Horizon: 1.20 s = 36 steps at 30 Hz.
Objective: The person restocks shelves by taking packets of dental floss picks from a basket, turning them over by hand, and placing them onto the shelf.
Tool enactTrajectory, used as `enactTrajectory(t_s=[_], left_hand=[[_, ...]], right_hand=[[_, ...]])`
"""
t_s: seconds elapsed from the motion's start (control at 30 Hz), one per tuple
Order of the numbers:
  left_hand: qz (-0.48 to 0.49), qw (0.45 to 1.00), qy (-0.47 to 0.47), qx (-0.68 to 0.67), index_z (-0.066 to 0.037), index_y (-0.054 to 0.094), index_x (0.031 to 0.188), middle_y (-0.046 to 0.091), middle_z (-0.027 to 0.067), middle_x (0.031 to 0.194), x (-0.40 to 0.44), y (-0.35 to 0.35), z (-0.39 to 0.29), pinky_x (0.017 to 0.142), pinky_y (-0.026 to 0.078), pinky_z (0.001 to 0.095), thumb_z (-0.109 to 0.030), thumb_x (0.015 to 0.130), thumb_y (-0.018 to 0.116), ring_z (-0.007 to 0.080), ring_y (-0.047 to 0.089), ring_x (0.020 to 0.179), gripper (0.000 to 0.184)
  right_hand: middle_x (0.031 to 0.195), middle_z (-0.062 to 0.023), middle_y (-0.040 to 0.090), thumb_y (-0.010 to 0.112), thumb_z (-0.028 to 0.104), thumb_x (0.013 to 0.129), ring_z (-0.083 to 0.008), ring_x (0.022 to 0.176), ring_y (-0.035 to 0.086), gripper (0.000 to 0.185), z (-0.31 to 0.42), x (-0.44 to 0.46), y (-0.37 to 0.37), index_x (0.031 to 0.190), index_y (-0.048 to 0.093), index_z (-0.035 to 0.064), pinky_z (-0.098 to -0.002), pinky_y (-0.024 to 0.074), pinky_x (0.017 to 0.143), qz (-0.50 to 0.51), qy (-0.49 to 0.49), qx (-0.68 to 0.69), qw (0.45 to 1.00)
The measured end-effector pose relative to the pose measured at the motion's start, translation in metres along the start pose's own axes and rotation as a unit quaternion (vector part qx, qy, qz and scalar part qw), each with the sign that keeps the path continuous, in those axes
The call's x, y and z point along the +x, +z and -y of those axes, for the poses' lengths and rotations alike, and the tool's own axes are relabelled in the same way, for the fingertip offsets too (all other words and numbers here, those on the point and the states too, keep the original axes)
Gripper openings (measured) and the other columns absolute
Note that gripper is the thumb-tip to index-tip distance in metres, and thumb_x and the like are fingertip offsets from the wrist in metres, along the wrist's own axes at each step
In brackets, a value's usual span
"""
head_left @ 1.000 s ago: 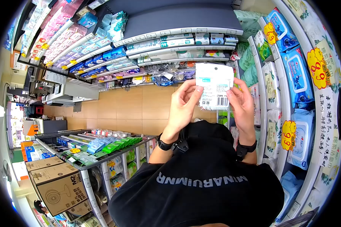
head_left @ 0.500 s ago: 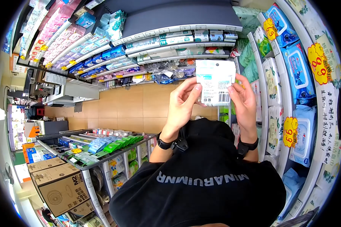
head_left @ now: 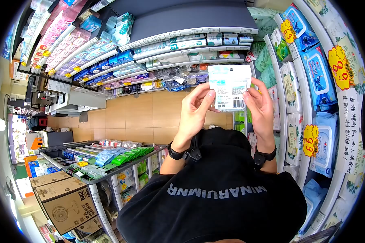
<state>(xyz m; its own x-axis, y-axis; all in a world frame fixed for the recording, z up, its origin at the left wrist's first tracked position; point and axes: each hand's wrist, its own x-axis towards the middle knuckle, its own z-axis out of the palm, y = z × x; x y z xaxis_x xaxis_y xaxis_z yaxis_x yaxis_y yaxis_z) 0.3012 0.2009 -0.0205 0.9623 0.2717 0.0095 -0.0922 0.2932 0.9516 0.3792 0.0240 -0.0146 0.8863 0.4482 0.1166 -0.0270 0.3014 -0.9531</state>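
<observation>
Between my two hands is a small white plastic pouch point(head_left: 230, 87) with light blue print, lines of small text, a barcode at its lower right and a hang hole at its top. Its printed side faces me, held upright. My left hand point(head_left: 196, 108) pinches the pouch's left edge, thumb on the front and fingers behind. At the right edge, my right hand point(head_left: 259, 104) grips it the same way. The fingertips behind the pouch are partly hidden. Dark bands circle both wrists.
Shelves of packaged goods point(head_left: 190, 42) curve across the front. To the right stand wet wipe packs point(head_left: 320, 77) with yellow price tags point(head_left: 340, 68). A low display shelf point(head_left: 109, 162) and a fan carton point(head_left: 69, 206) are at left. Tiled floor point(head_left: 138, 113) lies between.
The pouch has shifted very slightly left in my hands' grip, and its tilt differs a little. Both hands keep hold of it.
</observation>
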Motion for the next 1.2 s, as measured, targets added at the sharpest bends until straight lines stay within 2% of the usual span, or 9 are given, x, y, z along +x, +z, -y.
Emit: enactTrajectory(t_s=[0.5, 0.6, 0.67, 0.8, 0.87, 0.97, 1.07, 1.13, 1.2], left_hand=[[0.033, 0.999, -0.009, -0.016, 0.0, 0.055, 0.128, 0.07, 0.0064, 0.106, 0.006, -0.002, 0.003, 0.069, 0.053, 0.025, -0.015, 0.104, 0.055, 0.009, 0.064, 0.091, 0.028], [0.038, 0.999, -0.009, -0.013, -0.001, 0.054, 0.129, 0.069, 0.0068, 0.11, 0.005, 0.001, 0.0, 0.072, 0.052, 0.025, -0.015, 0.103, 0.055, 0.0094, 0.063, 0.094, 0.029], [0.04, 0.999, -0.008, -0.007, -0.001, 0.054, 0.13, 0.068, 0.007, 0.113, 0.005, 0.001, -0.003, 0.073, 0.052, 0.0251, -0.015, 0.103, 0.055, 0.0096, 0.062, 0.096, 0.03], [0.056, 0.998, -0.005, 0.013, -0.002, 0.053, 0.131, 0.066, 0.0059, 0.118, 0.005, 0.002, -0.004, 0.076, 0.05, 0.0243, -0.014, 0.102, 0.058, 0.0083, 0.061, 0.097, 0.032], [0.061, 0.998, -0.005, 0.018, -0.002, 0.053, 0.132, 0.066, 0.0055, 0.119, 0.005, 0.002, -0.002, 0.077, 0.05, 0.0241, -0.013, 0.102, 0.059, 0.0076, 0.061, 0.096, 0.033], [0.059, 0.998, -0.001, 0.027, -0.002, 0.053, 0.133, 0.066, 0.0033, 0.116, 0.004, 0.003, -0.001, 0.077, 0.049, 0.0239, -0.013, 0.101, 0.06, 0.0064, 0.06, 0.096, 0.034], [0.061, 0.997, -0.002, 0.042, -0.003, 0.054, 0.134, 0.062, 0.0029, 0.118, 0.004, 0.005, -0.006, 0.079, 0.05, 0.0245, -0.014, 0.102, 0.059, 0.0067, 0.061, 0.096, 0.035], [0.077, 0.995, 0.017, 0.064, -0.001, 0.055, 0.136, 0.059, 0.008, 0.129, 0.003, 0.008, -0.011, 0.082, 0.052, 0.0288, -0.016, 0.102, 0.056, 0.013, 0.062, 0.099, 0.037], [0.071, 0.994, 0.028, 0.08, -0.002, 0.055, 0.136, 0.059, 0.0085, 0.131, 0.001, 0.011, -0.014, 0.082, 0.052, 0.0287, -0.017, 0.103, 0.055, 0.0133, 0.063, 0.099, 0.037]], right_hand=[[0.127, -0.0146, 0.061, 0.069, -0.002, 0.089, -0.0149, 0.112, 0.06, 0.051, -0.002, 0.007, 0.002, 0.134, 0.047, -0.0029, -0.0292, 0.0483, 0.096, -0.001, 0.009, 0.021, 1.0], [0.129, -0.0114, 0.058, 0.073, -0.003, 0.084, -0.0142, 0.11, 0.058, 0.057, -0.007, 0.009, 0.003, 0.135, 0.048, -0.0008, -0.027, 0.0476, 0.091, -0.027, -0.045, -0.029, 0.998], [0.126, -0.0077, 0.058, 0.076, -0.004, 0.08, -0.0133, 0.107, 0.056, 0.06, -0.008, 0.01, 0.002, 0.134, 0.049, 0.0014, -0.0246, 0.0456, 0.086, -0.092, -0.12, -0.224, 0.963], [0.121, -0.0061, 0.059, 0.076, -0.004, 0.08, -0.0129, 0.103, 0.057, 0.054, -0.012, 0.007, -0.005, 0.129, 0.055, 0.002, -0.0229, 0.045, 0.082, -0.08, -0.122, -0.26, 0.955], [0.12, -0.0076, 0.059, 0.074, -0.003, 0.082, -0.0131, 0.101, 0.059, 0.045, -0.013, 0.006, -0.005, 0.123, 0.059, 0.0005, -0.023, 0.0466, 0.079, -0.021, -0.035, -0.166, 0.985], [0.12, -0.0085, 0.059, 0.073, -0.001, 0.084, -0.0136, 0.1, 0.06, 0.039, -0.008, 0.006, 0.007, 0.122, 0.06, -0.0011, -0.0238, 0.0481, 0.077, -0.005, -0.07, -0.164, 0.984], [0.122, -0.01, 0.059, 0.072, 0.001, 0.086, -0.0149, 0.103, 0.06, 0.042, 0.002, 0.004, 0.013, 0.126, 0.057, -0.0018, -0.0261, 0.0494, 0.08, 0.009, -0.061, -0.157, 0.986], [0.123, -0.0108, 0.059, 0.072, 0.001, 0.087, -0.0156, 0.105, 0.06, 0.044, 0.004, 0.002, 0.014, 0.127, 0.056, -0.0022, -0.027, 0.0497, 0.08, 0.022, -0.066, -0.164, 0.984], [0.124, -0.0122, 0.059, 0.071, 0.003, 0.089, -0.0162, 0.108, 0.06, 0.045, 0.001, 0.001, 0.015, 0.129, 0.052, -0.0031, -0.029, 0.0502, 0.083, 0.017, -0.062, -0.173, 0.983]])
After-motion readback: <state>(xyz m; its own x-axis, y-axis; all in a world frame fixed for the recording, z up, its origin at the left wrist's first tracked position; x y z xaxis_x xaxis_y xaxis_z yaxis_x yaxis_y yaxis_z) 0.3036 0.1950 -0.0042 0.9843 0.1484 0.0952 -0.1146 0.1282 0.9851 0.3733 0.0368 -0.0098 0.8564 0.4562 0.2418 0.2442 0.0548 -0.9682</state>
